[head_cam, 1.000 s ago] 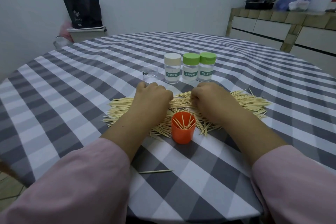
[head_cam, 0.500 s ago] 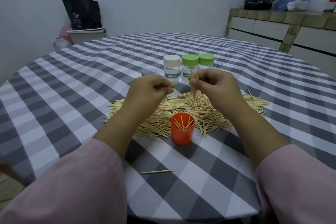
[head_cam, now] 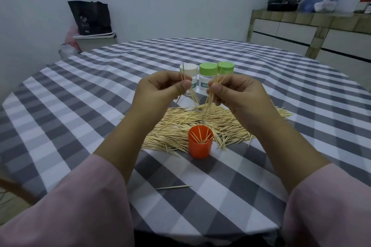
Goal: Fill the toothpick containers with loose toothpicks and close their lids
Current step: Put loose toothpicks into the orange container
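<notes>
Round table in grey-white checked cloth (head_cam: 80, 106). Loose toothpick pile (head_cam: 180, 124) at centre. Left hand (head_cam: 160, 90) and right hand (head_cam: 236, 92) raised above it, each pinching a small toothpick bundle. Three lidded toothpick jars, one cream-capped (head_cam: 188, 72), two green-capped (head_cam: 208, 75), at 12 o'clock of the pile. Orange cup (head_cam: 200, 144), open, few toothpicks inside, at 6 o'clock. Single stray toothpick (head_cam: 173, 187) nearer the table edge.
</notes>
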